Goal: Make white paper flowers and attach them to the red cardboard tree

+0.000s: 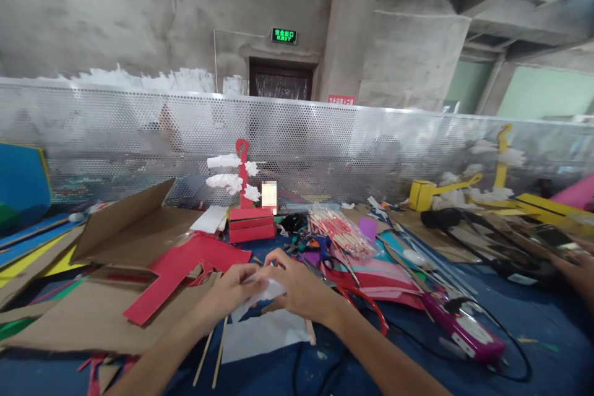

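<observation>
My left hand [234, 289] and my right hand [297, 283] meet at the middle of the table, fingers closed on one crumpled piece of thin white paper [273, 289]. Part of it hangs down beneath the fingers. Just under my hands lies a flat white sheet [264, 337]. Thin wooden sticks [218, 356] poke out at its left side. To the left of my left hand rests a red L-shaped cutout [171, 275] on brown cardboard [88, 315]. The fingertips partly hide one another.
Behind stands a red post [242, 170] with white tufts on a red box [252, 226]. A bag of sticks [343, 232], a purple corded tool [464, 328] and a red cable [371, 309] lie rightward. A perforated metal screen [301, 130] borders the table. Another person's hand [575, 269] shows far right.
</observation>
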### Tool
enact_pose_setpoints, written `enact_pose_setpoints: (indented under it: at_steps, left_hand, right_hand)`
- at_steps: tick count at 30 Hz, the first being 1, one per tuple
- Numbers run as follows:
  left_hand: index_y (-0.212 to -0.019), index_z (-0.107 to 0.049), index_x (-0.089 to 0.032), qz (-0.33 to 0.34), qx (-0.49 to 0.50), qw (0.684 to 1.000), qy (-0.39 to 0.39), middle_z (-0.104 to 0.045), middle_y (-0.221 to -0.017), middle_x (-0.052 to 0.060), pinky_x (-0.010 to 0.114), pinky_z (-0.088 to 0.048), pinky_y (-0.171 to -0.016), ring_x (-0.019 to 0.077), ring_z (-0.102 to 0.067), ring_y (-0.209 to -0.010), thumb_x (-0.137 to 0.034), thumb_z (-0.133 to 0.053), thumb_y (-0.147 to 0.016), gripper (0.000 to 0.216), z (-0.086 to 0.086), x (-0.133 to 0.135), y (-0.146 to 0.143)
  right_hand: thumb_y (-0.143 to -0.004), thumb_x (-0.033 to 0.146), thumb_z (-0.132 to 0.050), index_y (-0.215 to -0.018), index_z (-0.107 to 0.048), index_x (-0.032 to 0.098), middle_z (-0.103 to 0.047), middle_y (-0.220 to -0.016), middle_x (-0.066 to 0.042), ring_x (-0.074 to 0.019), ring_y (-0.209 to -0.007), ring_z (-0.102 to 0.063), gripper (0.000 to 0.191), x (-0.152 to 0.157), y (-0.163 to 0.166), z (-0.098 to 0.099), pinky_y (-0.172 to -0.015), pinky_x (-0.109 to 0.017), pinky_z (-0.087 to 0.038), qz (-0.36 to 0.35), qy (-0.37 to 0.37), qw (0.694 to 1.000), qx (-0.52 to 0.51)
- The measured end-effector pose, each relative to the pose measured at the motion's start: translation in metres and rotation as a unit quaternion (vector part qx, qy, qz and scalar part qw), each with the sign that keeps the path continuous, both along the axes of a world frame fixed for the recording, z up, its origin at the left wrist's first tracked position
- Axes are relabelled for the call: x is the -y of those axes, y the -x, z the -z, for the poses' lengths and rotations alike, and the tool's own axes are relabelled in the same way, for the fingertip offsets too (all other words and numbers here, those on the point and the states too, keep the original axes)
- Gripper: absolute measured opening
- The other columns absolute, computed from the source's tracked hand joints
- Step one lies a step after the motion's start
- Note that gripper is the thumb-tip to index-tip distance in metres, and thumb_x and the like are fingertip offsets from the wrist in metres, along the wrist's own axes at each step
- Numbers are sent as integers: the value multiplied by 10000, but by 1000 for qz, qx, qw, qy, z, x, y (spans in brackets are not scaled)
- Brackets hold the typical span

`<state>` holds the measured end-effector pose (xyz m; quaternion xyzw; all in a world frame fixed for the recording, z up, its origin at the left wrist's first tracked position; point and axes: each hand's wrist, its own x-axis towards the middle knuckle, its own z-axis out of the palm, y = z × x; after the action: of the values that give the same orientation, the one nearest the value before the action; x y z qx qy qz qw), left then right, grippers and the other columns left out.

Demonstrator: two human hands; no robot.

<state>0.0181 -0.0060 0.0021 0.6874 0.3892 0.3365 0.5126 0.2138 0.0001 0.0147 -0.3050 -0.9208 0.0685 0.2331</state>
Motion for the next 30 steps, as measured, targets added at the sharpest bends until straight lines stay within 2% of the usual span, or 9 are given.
enact_pose_setpoints:
  at_steps: [2, 5, 8, 13, 19, 22, 25, 30]
  left_hand:
    - [-814, -599, -138, -9, 6, 1000, 26, -493, -649, -20, 205, -303, -529, 105, -405, -563, -483, -594, -774, 347, -2, 3, -2]
    - [-827, -616, -143, -13, 21, 998, 49, -511, -677, -9, 210, -318, -542, 115, -412, -583, -446, -620, -753, 311, -3, 6, -3]
    - [-836, -626, -146, -11, 22, 998, 63, -528, -683, -2, 215, -328, -552, 125, -432, -591, -411, -624, -750, 279, -1, 5, -1]
    - [-802, -618, -148, -9, 11, 998, 60, -523, -654, -18, 204, -300, -535, 116, -442, -570, -401, -607, -763, 256, 6, -1, 6]
    - [-781, -615, -148, -11, -44, 998, 34, -518, -617, -25, 205, -275, -522, 113, -424, -557, -398, -595, -752, 253, 3, 0, 7]
    - [-749, -625, -148, -19, -83, 996, 12, -504, -610, -32, 207, -284, -539, 116, -419, -573, -325, -591, -716, 183, -7, 3, 4]
    - [-689, -631, -150, -10, -113, 994, -8, -516, -618, -23, 207, -295, -541, 123, -429, -593, -296, -582, -696, 154, -14, 6, 2]
    - [-723, -654, -151, 16, -107, 994, -16, -566, -661, -15, 198, -297, -522, 117, -449, -583, -309, -593, -706, 170, -8, 6, 1]
  right_hand:
    - [-786, 307, -668, -1071, -581, 266, -477, -1128, -37, -140, -850, -555, 301, 0, 0, 1, -720, -227, -431, 5, -28, 999, 25]
    - [-809, 385, -641, -1070, -594, 266, -505, -1114, -45, -146, -858, -559, 290, -2, -1, 1, -696, -217, -426, -2, -62, 997, 39]
    - [-810, 437, -628, -1094, -598, 266, -530, -1103, -51, -158, -902, -562, 332, -5, -4, 0, -751, -232, -433, -20, -79, 996, 46]
    - [-846, 333, -606, -1093, -613, 245, -546, -1135, -61, -178, -1042, -525, 263, -10, -10, 1, -895, -280, -413, -41, -98, 993, 48]
    - [-889, 255, -546, -966, -678, 216, -564, -1148, -69, -175, -1095, -487, 158, -10, -13, -3, -938, -287, -397, -68, -116, 990, 40]
    - [-895, 251, -542, -936, -685, 207, -609, -1086, -57, -177, -1061, -493, 156, -10, -12, -3, -933, -295, -392, -75, -102, 992, 25]
    - [-906, 282, -531, -927, -683, 195, -668, -940, -51, -172, -950, -534, 176, -11, -11, 0, -898, -307, -396, -92, -71, 993, 16]
    - [-888, 297, -559, -918, -691, 205, -702, -852, -36, -164, -821, -579, 163, -13, -11, 4, -823, -295, -411, -77, -5, 996, -36]
